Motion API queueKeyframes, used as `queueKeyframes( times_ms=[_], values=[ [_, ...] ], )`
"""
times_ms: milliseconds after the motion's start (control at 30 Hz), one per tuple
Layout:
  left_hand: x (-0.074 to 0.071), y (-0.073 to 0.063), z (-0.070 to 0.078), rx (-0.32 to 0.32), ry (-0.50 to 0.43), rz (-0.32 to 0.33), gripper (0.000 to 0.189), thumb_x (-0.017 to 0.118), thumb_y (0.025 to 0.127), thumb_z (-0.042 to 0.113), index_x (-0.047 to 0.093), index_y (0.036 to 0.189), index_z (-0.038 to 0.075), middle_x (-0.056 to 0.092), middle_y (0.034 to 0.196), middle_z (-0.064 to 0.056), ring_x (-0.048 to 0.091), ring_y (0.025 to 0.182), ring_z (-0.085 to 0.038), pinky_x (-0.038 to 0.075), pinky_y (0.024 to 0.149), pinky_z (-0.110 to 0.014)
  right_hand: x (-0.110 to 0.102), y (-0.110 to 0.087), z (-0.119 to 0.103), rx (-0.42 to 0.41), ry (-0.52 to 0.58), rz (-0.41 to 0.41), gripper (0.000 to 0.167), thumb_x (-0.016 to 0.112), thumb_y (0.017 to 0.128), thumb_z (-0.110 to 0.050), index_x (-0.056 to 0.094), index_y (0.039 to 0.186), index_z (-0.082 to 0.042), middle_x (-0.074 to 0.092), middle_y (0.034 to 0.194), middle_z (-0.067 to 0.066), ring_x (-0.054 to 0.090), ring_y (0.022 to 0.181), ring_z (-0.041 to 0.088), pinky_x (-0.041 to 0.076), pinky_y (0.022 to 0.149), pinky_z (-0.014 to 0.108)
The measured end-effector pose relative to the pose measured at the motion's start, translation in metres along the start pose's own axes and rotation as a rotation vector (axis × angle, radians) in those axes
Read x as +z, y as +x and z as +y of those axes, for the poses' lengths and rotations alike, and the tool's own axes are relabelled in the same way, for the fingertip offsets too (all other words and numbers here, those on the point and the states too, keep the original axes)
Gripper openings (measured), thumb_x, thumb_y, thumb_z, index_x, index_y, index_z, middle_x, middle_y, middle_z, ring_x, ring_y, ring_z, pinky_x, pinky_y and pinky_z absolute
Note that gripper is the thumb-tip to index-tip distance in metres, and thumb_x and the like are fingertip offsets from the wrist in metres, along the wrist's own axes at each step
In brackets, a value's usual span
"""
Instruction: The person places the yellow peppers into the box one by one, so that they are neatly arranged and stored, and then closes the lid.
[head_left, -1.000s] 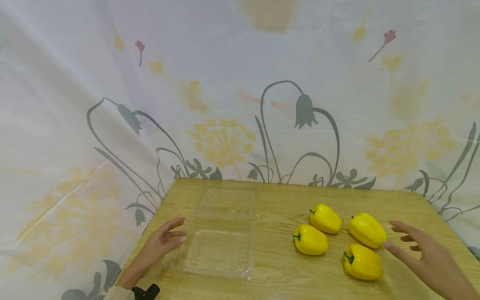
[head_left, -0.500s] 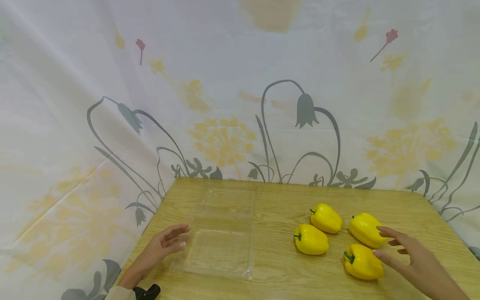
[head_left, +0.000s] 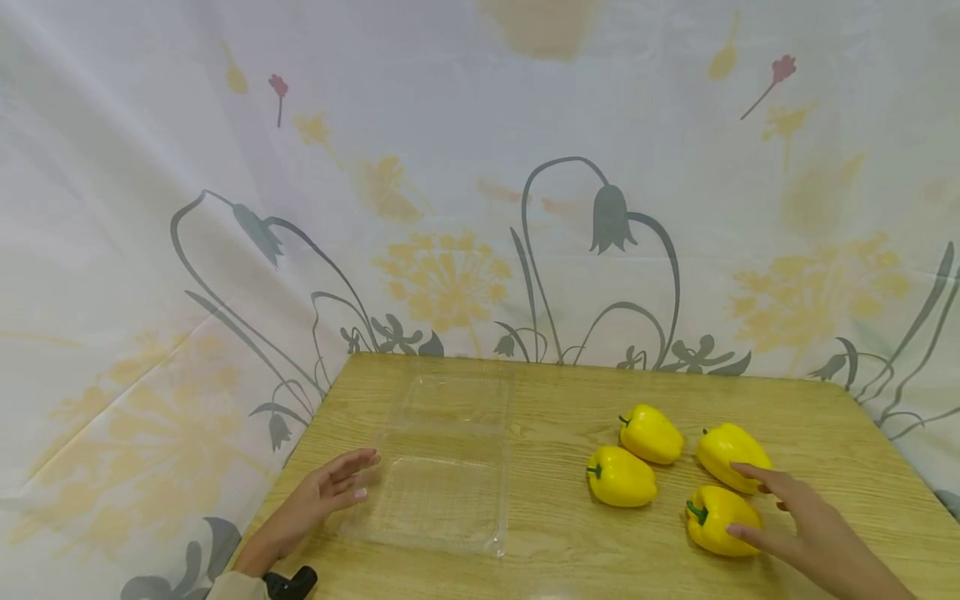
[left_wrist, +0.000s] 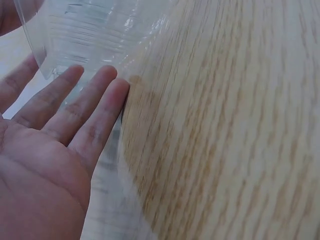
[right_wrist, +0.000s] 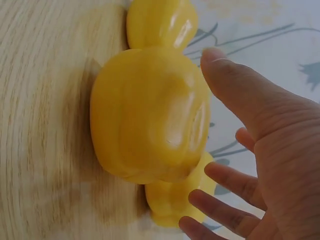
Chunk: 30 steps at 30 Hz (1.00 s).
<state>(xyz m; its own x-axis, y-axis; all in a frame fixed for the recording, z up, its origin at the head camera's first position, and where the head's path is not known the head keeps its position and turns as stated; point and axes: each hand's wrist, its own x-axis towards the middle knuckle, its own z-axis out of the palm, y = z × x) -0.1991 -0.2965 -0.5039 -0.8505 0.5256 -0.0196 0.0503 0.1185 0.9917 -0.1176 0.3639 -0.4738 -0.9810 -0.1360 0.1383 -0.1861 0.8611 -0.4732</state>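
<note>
Several yellow bell peppers with green stems lie on their sides at the table's right. My right hand [head_left: 813, 529] is over the right end of the front right bell pepper [head_left: 722, 521], fingers spread, thumb near its side. In the right wrist view that bell pepper [right_wrist: 150, 115] stands large beside the thumb [right_wrist: 235, 85]; contact is hard to tell. The back right bell pepper [head_left: 731, 454] is partly covered by my fingertips. My left hand [head_left: 315, 500] is at the left edge of a clear plastic clamshell box [head_left: 438, 500], lying opened flat. Its fingers [left_wrist: 102, 120] are straight, the box [left_wrist: 95, 30] just beyond them.
Two more bell peppers, one at the back [head_left: 651, 435] and one at the front left [head_left: 621, 477], lie close together. The wood-grain table [head_left: 555, 517] meets a flower-printed cloth [head_left: 480, 208] behind it and on the left.
My right hand has moved left, from beside the bell peppers to over the front right one. My left hand has shifted slightly right towards the box. The bell peppers have stayed put.
</note>
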Motion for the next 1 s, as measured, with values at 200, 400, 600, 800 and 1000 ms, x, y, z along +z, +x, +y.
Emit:
queueKeyframes(
  times_ms=[200, 400, 600, 800, 1000],
  values=[
    [-0.004, -0.001, -0.005, 0.026, -0.026, -0.053, 0.064, 0.051, 0.108, 0.004, 0.018, 0.163, 0.000, 0.016, 0.164, -0.033, 0.047, 0.142, -0.026, 0.049, 0.107, -0.029, 0.006, 0.001, -0.001, -0.001, 0.009, -0.014, 0.076, 0.087, 0.083, -0.040, 0.056, 0.143, -0.003, 0.058, 0.133, 0.029, 0.060, 0.106, 0.040, 0.055, 0.077, 0.054],
    [-0.006, 0.000, -0.007, 0.001, -0.015, -0.047, 0.066, 0.053, 0.107, 0.004, 0.021, 0.164, 0.004, 0.019, 0.165, -0.029, 0.049, 0.140, -0.020, 0.049, 0.106, -0.029, 0.012, 0.002, 0.000, -0.050, -0.006, 0.002, 0.077, 0.090, 0.077, -0.042, 0.061, 0.138, -0.006, 0.064, 0.130, 0.018, 0.059, 0.101, 0.017, 0.056, 0.077, 0.040],
    [-0.008, -0.001, -0.007, -0.010, -0.051, -0.089, 0.070, 0.052, 0.106, 0.001, 0.014, 0.165, 0.005, 0.012, 0.167, -0.028, 0.045, 0.143, -0.022, 0.049, 0.107, -0.032, 0.016, 0.001, 0.001, -0.076, 0.017, -0.020, 0.082, 0.091, 0.075, -0.044, 0.059, 0.141, -0.008, 0.060, 0.138, 0.022, 0.060, 0.114, 0.026, 0.058, 0.084, 0.044],
    [-0.009, -0.002, -0.011, 0.023, -0.061, -0.129, 0.074, 0.052, 0.104, -0.005, 0.012, 0.165, 0.006, 0.008, 0.167, -0.030, 0.041, 0.146, -0.025, 0.048, 0.109, -0.034, 0.020, 0.002, -0.001, -0.078, 0.065, -0.064, 0.087, 0.093, 0.071, -0.043, 0.057, 0.142, -0.006, 0.053, 0.143, 0.031, 0.051, 0.125, 0.055, 0.044, 0.090, 0.077],
    [-0.010, -0.002, -0.012, 0.031, -0.068, -0.143, 0.075, 0.053, 0.104, -0.003, 0.012, 0.166, 0.007, 0.008, 0.168, -0.029, 0.039, 0.147, -0.029, 0.048, 0.110, -0.035, 0.022, 0.002, -0.001, -0.082, 0.062, -0.066, 0.087, 0.093, 0.070, -0.044, 0.059, 0.140, -0.006, 0.054, 0.142, 0.030, 0.052, 0.124, 0.053, 0.045, 0.090, 0.075]
  ],
)
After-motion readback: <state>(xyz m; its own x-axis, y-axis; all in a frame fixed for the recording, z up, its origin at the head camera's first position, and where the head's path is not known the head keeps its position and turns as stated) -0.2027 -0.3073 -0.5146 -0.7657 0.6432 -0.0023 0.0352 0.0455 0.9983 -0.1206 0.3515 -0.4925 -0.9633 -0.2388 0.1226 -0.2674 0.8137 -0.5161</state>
